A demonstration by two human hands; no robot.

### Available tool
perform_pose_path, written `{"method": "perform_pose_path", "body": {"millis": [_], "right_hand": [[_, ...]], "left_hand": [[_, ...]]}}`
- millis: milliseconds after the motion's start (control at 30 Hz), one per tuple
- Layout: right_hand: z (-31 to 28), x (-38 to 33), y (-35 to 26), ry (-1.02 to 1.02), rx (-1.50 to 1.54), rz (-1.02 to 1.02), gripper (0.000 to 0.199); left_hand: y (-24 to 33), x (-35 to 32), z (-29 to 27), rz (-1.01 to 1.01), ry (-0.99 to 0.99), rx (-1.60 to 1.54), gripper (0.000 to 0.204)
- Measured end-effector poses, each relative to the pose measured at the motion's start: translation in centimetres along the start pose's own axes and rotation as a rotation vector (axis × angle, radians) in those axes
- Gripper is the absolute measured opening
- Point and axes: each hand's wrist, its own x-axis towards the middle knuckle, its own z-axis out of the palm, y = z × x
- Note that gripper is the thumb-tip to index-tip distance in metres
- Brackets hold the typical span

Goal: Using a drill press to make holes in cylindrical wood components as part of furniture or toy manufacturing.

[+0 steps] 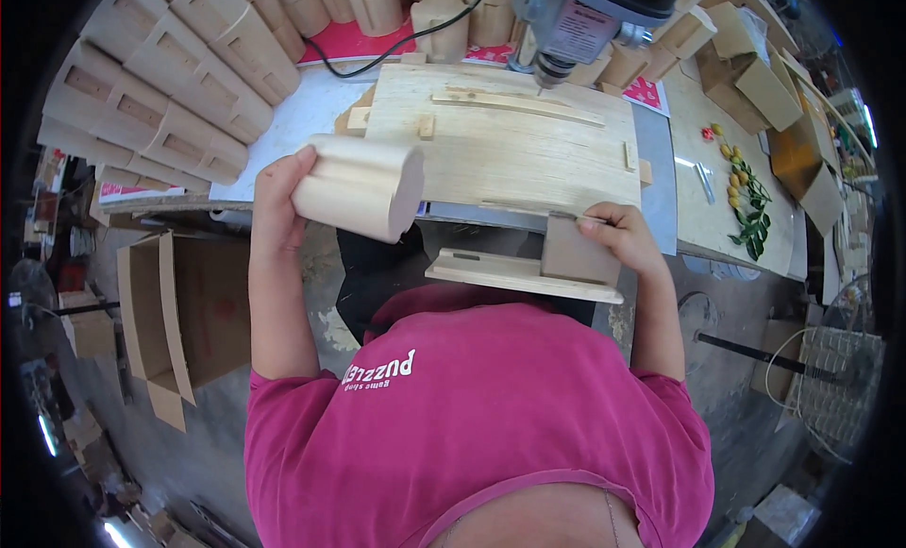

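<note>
Pink shirt point(491, 425) below; left hand point(274, 194) grips rounded wooden block point(363, 187).

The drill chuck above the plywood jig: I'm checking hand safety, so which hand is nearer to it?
Right. The right hand rests at the plywood jig's near edge, below the drill chuck; the left hand holds a rounded wooden block farther off, left.

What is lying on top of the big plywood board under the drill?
On the plywood board lie a long thin wooden strip and small stop blocks. The left hand and its rounded wooden block cover the near-left corner.
</note>
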Motion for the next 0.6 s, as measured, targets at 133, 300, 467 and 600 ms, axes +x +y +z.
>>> {"method": "perform_pose_path", "body": {"millis": [133,300,467,600], "right_hand": [[1.7,-0.6,-1.9,-0.003,-0.124,-0.022,0.025],[0.3,-2.8,-5.3,0.089,-0.011,-0.279,0.020],[-0.1,-2.9,-5.6,0.200,-0.021,-0.482,0.022],[-0.3,-2.5,-4.4,0.170,0.017,-0.477,0.026]], "left_hand": [[-0.1,-1.1,2.0,-0.035,0.163,0.009,0.026],[-1.1,-2.0,2.5,0.036,0.064,0.179,0.033],[-1.4,-2.2,4.4,0.047,0.028,0.178,0.032],[-2.1,-2.2,5.3,0.013,-0.035,0.145,0.032]]}}
